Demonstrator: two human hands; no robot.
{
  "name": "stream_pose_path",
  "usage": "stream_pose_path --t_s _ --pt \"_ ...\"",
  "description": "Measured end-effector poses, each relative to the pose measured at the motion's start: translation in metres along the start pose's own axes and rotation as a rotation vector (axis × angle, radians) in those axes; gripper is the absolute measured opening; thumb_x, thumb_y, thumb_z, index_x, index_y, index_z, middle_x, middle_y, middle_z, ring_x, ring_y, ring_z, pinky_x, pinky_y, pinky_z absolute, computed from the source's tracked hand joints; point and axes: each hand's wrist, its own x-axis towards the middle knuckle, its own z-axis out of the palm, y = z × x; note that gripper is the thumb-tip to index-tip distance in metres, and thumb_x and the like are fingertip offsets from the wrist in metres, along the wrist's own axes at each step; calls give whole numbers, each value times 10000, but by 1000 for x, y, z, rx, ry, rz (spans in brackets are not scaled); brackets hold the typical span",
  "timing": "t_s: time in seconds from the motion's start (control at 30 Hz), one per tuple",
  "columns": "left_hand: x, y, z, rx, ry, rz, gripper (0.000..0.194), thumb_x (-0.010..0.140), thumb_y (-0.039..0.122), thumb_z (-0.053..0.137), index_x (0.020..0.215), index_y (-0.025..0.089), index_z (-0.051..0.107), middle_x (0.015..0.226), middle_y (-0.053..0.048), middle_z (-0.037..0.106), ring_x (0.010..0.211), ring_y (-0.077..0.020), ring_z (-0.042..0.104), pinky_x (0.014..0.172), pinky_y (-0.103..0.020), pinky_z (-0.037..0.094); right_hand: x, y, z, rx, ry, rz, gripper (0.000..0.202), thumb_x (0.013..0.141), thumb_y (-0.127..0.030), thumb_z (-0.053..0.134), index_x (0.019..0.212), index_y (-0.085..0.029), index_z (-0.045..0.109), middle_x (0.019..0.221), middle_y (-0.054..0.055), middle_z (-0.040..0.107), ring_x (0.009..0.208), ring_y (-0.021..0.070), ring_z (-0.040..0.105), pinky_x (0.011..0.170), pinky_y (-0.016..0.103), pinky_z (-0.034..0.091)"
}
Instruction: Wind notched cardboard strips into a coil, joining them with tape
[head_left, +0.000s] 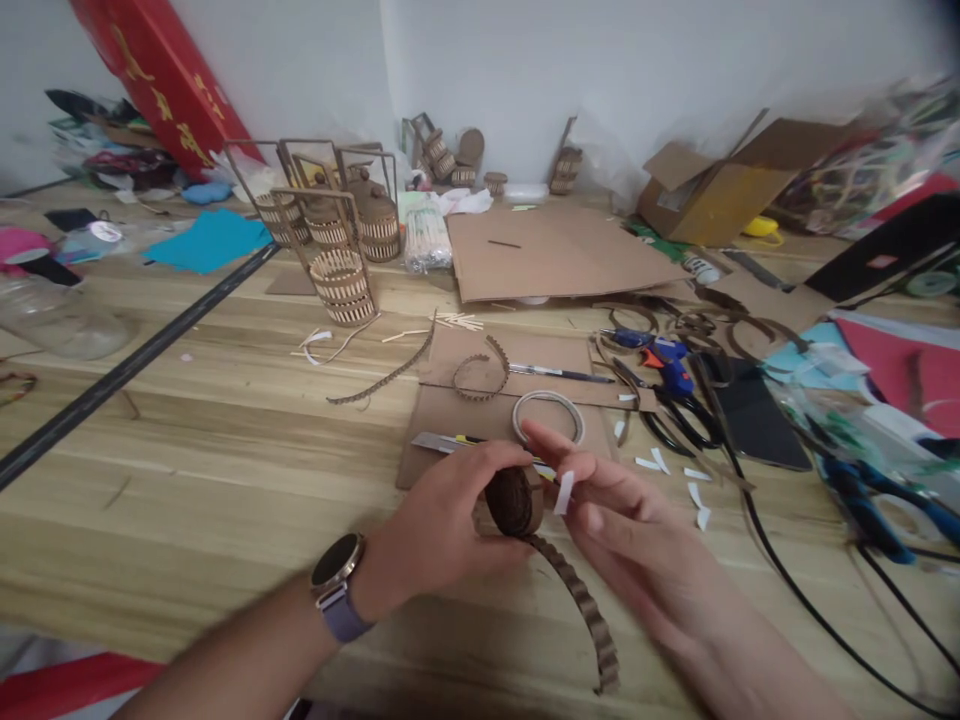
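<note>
My left hand (442,525), with a watch on its wrist, is closed round a tight coil of brown cardboard strip (513,500). A loose corrugated tail (581,600) of the strip curves down from the coil over the table. Close beside the coil, my right hand (637,530) pinches a small white paper strip (565,493) between thumb and fingers. Behind the hands lie a utility knife (439,443), partly covered by my left hand, and a roll of tape (548,418), both on a cardboard sheet (420,410).
Small woven lantern baskets (341,285) stand at the back left. Scissors (679,425), a blue glue gun (671,365), a phone (757,410) and white scraps (697,475) lie at the right. A black cable (780,560) crosses there. Curled strips (480,380) and a pen (559,373) lie ahead.
</note>
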Motion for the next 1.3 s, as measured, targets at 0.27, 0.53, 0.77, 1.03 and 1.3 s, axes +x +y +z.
stream_pose_path --t_s 0.27,0.53,0.77,1.03,1.3 --pt "2 3 0 -92 -7 5 587 717 207 804 1226 208 512 1290 -70 627 1114 -234 620 952 -333 471 3 12 6 113 69 91 269 595 -426 888 788 -290 758 1449 43 541 1285 355 520 1011 528 438" --pt "1 5 -1 -79 -13 -11 566 721 210 770 1226 220 514 1293 -74 629 1159 -266 604 952 -364 479 4 14 9 132 94 114 248 616 -414 878 769 -276 740 1450 34 537 1302 351 502 990 504 460" --pt "0 5 2 -59 -5 14 563 734 226 755 1238 225 504 1293 -67 630 1172 -259 600 986 -378 474 5 14 11 153 110 130 232 624 -395 874 748 -278 717 1406 23 576 1329 334 472 1006 483 441" --pt "-1 6 3 -39 -19 59 512 737 197 770 1190 217 532 1324 -70 616 1231 -253 567 1037 -375 445 2 19 10 114 148 96 189 660 -373 853 716 -266 706 1421 12 558 1354 313 440 1024 455 413" --pt "-1 10 3 59 -23 81 460 795 137 674 1217 217 510 1351 -81 587 1247 -247 550 1049 -396 438 3 17 10 59 143 80 218 691 -426 818 729 -261 682 1390 43 587 1329 323 473 999 480 430"
